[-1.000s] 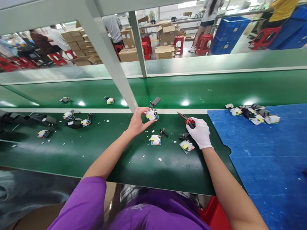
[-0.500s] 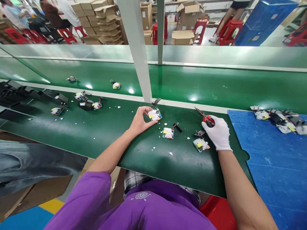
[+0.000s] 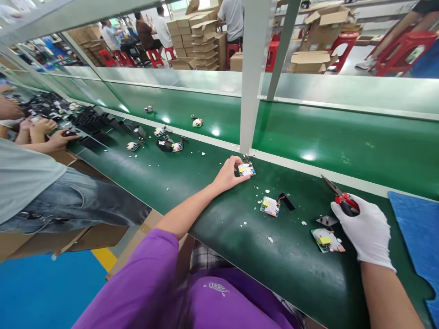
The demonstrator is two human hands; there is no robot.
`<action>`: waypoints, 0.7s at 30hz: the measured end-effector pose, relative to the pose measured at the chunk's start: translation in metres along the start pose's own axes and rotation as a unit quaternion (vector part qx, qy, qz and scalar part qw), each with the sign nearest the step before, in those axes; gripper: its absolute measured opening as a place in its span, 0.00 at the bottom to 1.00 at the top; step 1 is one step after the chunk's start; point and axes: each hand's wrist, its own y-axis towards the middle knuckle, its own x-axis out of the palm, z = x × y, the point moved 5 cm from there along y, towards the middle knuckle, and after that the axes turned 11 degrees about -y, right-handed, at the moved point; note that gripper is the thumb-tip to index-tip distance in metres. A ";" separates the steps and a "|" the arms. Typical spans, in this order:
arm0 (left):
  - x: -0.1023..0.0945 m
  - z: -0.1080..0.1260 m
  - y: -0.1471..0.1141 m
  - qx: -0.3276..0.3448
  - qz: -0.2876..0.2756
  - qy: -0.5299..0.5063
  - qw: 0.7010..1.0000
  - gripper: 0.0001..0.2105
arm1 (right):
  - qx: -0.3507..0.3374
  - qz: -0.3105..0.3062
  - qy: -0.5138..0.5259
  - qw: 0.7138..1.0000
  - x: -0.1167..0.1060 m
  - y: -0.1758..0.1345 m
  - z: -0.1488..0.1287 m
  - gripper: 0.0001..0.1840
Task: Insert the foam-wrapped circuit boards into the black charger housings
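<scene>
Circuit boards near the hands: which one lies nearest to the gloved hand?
The board just left of the gloved right hand; the middle board is farther, and a third board is in the bare left hand.

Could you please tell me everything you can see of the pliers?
The pliers have long, narrow, tapering jaws of dark, metal-looking material and red-and-black handles. The white-gloved right hand grips the handles and hides part of them. The jaws point forward and to the left, over the green worktop, with the blue sheet off to their right. Whether the tips are parted, or touch the worktop, cannot be told.
</scene>
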 end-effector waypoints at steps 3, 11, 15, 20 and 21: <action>0.001 -0.001 0.000 -0.006 -0.012 0.003 1.000 0.21 | -0.010 0.011 -0.002 1.000 0.000 -0.001 -0.001 0.25; -0.006 -0.003 0.004 -0.025 0.006 -0.038 0.999 0.21 | 0.039 0.027 -0.046 0.998 0.000 -0.004 0.009 0.27; -0.010 -0.008 0.006 -0.058 0.032 -0.101 0.993 0.22 | 0.038 0.028 -0.095 0.994 0.002 -0.006 0.011 0.27; -0.004 -0.021 0.010 -0.135 0.059 -0.290 0.946 0.25 | 0.023 0.042 -0.103 0.993 0.001 -0.005 0.011 0.23; -0.002 -0.021 0.010 -0.149 0.060 -0.323 0.933 0.25 | 0.019 0.046 -0.102 0.994 -0.002 -0.005 0.010 0.22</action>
